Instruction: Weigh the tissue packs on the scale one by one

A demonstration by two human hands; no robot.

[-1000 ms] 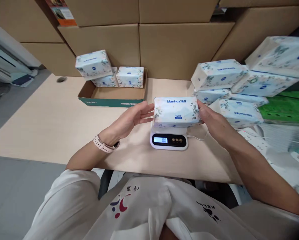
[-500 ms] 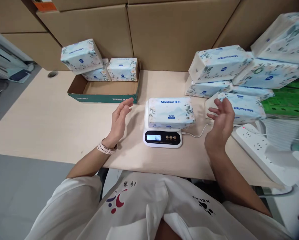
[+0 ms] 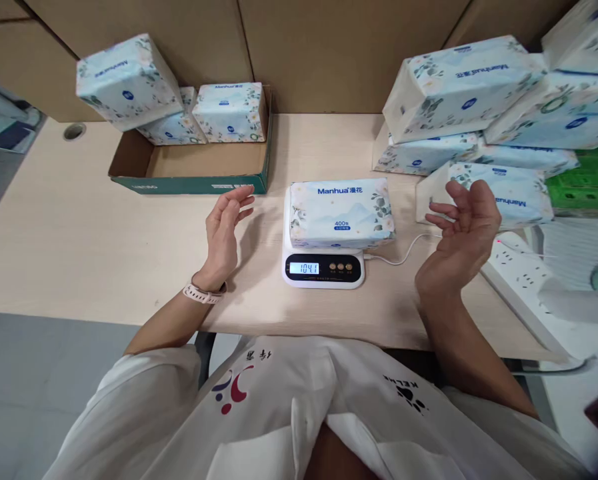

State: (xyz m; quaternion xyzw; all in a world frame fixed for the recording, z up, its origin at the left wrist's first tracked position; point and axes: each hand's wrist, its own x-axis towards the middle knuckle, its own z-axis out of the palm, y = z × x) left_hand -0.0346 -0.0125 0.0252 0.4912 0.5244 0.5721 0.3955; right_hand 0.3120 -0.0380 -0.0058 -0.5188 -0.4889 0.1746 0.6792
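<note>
A pack of tissues (image 3: 341,213) lies flat on the white digital scale (image 3: 323,280), whose lit display appears to read 104.1. To the left of the scale, my left hand (image 3: 223,230) is raised with fingers extended, touching nothing. My right hand (image 3: 461,233) hovers on the other side, empty, its fingers apart and slightly curled, in front of a tissue pack (image 3: 509,193). A green-sided cardboard tray (image 3: 189,185) sits beyond my left hand, with several tissue packs at its back; one pack (image 3: 129,83) rests tilted on top.
Several more tissue packs (image 3: 463,87) are stacked at the back right beside a green crate (image 3: 591,183). A white power strip (image 3: 529,280) lies along the right, and a thin cable (image 3: 403,259) runs from the scale. Large cardboard boxes (image 3: 343,53) line the back.
The scale's display has gone from 0.0 to about 104.1. My hands have moved a little farther apart, and the view has tipped slightly downward. The pack stays on the scale.
</note>
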